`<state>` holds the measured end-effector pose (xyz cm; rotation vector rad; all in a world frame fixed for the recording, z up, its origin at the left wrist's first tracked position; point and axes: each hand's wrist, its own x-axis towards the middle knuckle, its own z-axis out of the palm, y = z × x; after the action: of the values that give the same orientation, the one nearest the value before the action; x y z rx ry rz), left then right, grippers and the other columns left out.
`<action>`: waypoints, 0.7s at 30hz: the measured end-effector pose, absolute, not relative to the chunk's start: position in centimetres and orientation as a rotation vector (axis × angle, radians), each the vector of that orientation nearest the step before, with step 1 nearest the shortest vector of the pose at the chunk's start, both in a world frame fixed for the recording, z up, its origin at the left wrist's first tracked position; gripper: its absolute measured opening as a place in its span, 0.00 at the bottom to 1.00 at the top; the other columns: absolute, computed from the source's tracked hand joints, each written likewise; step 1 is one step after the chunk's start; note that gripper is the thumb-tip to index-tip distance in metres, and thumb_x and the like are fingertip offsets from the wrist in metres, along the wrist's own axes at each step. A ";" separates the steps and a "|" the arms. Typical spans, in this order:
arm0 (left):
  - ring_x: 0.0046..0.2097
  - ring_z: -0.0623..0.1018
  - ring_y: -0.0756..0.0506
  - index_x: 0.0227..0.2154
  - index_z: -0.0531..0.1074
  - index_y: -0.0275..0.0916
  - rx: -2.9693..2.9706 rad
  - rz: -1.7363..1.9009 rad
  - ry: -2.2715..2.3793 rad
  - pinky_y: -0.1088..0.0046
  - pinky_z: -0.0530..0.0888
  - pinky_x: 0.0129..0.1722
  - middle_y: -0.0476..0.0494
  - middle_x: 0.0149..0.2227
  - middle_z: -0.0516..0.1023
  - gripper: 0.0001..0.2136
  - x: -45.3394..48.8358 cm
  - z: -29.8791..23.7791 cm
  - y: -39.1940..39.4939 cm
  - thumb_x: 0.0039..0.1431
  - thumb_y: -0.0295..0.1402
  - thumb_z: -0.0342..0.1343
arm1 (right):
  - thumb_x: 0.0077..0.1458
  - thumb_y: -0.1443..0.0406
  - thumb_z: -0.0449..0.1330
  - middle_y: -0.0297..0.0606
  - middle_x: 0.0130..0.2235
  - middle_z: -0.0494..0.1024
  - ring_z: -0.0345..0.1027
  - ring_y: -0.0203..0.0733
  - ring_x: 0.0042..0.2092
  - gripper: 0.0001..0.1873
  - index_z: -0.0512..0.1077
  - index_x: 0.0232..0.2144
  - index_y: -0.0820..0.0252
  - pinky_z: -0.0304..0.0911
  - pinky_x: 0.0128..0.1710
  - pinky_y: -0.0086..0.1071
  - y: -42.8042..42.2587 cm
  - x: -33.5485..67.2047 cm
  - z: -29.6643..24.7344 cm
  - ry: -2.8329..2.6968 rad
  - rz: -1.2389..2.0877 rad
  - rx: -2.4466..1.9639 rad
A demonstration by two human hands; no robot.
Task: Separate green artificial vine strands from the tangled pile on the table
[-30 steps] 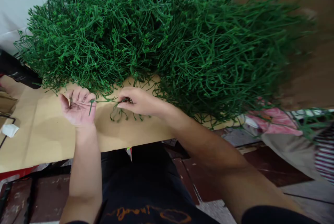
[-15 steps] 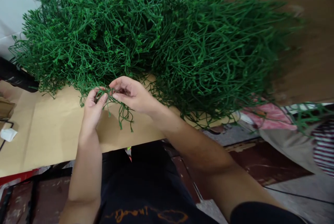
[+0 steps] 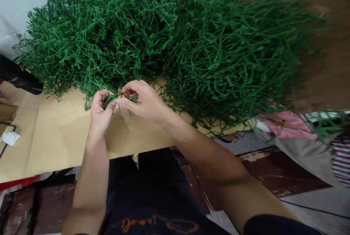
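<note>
Fingers of the left hand (image 3: pixel 100 114) are curled round a small bunch of green stems (image 3: pixel 109 100), thumb pressing from the near side — a hold that seems meant to keep the thin strands together and leave their ends reachable. Just beside them, the right hand (image 3: pixel 144 100) has thumb and forefinger at the same bunch, slightly parted at the tips; whether they pinch a strand I cannot tell. The bunch looks slender, wiry and tangled, with a few ends dangling below the fingertips. Right beyond the fingers rises a large heap (image 3: pixel 104 41) of similar green strands, bushy with tiny forked tips, probably placed this near for easy reach; to the right of the fingers its strands look longer and straighter. Beneath the fingers lies tan cardboard (image 3: pixel 62 133), likely serving as a work surface — and well off to their left is a black cylinder (image 3: pixel 20 76), tilted
</note>
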<state>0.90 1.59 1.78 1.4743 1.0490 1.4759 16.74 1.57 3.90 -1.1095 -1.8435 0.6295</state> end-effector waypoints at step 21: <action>0.26 0.67 0.53 0.29 0.72 0.38 1.480 1.327 1.141 0.77 0.65 0.28 0.52 0.24 0.69 0.13 1.3 1.5 1.7 0.46 0.42 0.62 | 0.56 0.63 0.51 0.42 0.38 0.71 0.57 0.46 0.44 0.09 0.70 0.29 0.60 0.48 0.43 0.40 1.1 15.5 3.4 -1.864 -0.121 -1.357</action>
<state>1.31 1.72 1.48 1.4802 1.1411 1.3269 15.45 1.06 3.37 -1.3566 -1.8641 -0.1208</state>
